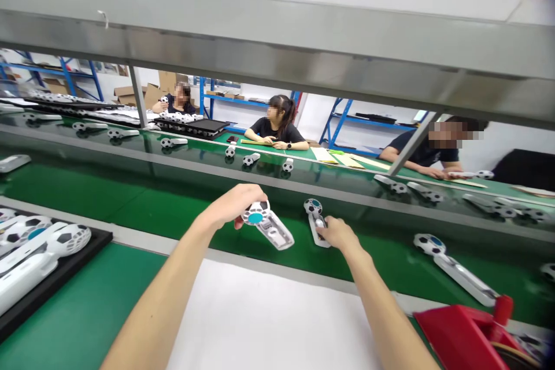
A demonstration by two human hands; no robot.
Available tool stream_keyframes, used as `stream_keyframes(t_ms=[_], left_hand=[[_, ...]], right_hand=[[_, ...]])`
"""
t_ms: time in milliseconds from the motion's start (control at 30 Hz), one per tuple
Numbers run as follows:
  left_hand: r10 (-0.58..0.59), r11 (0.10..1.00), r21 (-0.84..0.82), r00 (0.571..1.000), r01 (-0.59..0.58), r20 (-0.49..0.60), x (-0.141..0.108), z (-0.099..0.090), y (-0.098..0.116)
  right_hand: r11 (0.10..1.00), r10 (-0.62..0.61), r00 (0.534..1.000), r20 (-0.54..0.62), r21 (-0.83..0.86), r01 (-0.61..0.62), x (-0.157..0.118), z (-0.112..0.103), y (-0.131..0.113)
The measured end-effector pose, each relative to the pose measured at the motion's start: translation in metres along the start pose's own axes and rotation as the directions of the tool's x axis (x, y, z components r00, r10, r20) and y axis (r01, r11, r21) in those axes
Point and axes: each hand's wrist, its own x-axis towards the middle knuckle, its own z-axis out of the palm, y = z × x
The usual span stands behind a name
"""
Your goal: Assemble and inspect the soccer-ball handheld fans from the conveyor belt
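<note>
My left hand (pixel 236 202) is closed around the patterned head of a white football-patterned handheld device (pixel 277 232), held above the green belt. The device's handle slants down to the right, with its hollow inside showing and a blue disc on its head. My right hand (pixel 342 234) grips the handle of a second football-patterned device (pixel 313 207), whose head points away from me at the belt. The fingertips of this hand are partly hidden behind the handle. A white sheet (pixel 269 318) lies on the bench below both forearms.
Another such device (pixel 459 269) lies on the belt (pixel 173 196) at the right. A black tray (pixel 93 248) of them stands at the left, a red tool (pixel 459 329) at the lower right. Several more line the far belt. Three people sit beyond, under a metal beam (pixel 277 58).
</note>
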Motion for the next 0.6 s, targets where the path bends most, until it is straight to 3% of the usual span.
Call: stream_keyframes(t_ms=[67,133,233,300,333,400,500,600], left_hand=[[0.014,0.995,-0.094,1.000,-0.016,-0.021,-0.004,-0.003,0.007],[0.021,0.984,-0.173,0.999,-0.028,-0.042,-0.007,-0.005,0.011],[0.036,0.959,-0.277,0.997,-0.055,-0.072,-0.009,-0.009,0.015],[0.054,0.924,-0.375,0.996,-0.079,-0.077,-0.011,-0.010,0.015],[0.065,0.901,-0.423,0.995,-0.091,-0.076,-0.012,-0.011,0.015],[0.091,0.864,-0.490,0.993,-0.114,-0.071,-0.013,-0.012,0.014],[0.137,0.851,-0.503,0.989,-0.149,-0.061,-0.014,-0.012,0.014],[0.191,0.863,-0.466,0.980,-0.196,-0.058,-0.014,-0.012,0.016]], right_hand=[[0.987,-0.140,0.990,-0.015,0.073,0.140,-0.017,-0.006,-0.015],[0.926,-0.338,0.941,0.031,0.191,0.326,-0.041,-0.013,-0.034],[0.768,-0.606,0.776,0.176,0.386,0.512,-0.084,-0.021,-0.060],[0.670,-0.714,0.654,0.250,0.514,0.535,-0.108,-0.025,-0.072],[0.638,-0.741,0.623,0.250,0.552,0.538,-0.118,-0.027,-0.075],[0.599,-0.772,0.597,0.219,0.566,0.567,-0.132,-0.031,-0.079],[0.593,-0.793,0.579,0.189,0.459,0.662,-0.142,-0.036,-0.078],[0.604,-0.794,0.587,0.160,0.326,0.727,-0.146,-0.038,-0.077]])
